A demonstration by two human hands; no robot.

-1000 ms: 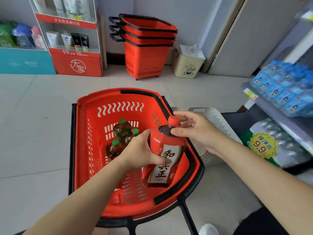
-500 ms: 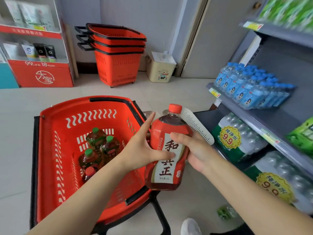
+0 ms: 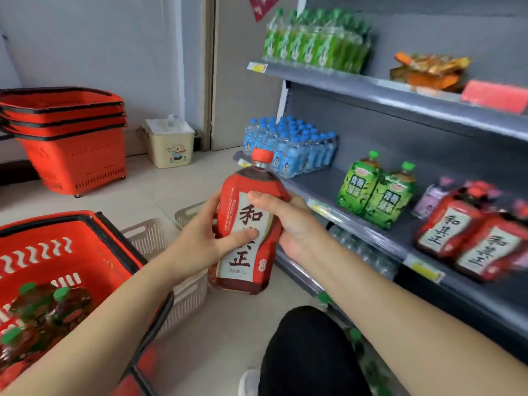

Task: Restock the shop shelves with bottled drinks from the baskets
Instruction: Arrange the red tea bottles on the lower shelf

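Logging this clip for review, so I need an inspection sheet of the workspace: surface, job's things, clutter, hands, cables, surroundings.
Surface: grey middle shelf, bare stretch between the water bottles and the green tea bottles.
Job's things: red bottle roughly upright, off the shelf; matching red bottles on the shelf; red basket holds green-capped bottles.
Clutter: white basket on the floor beside the red basket.
Hands: left hand and right hand both grip the red bottle.
Cables: nothing seen.
Surroundings: stacked red baskets and beige bin by the wall; green bottles on the upper shelf.
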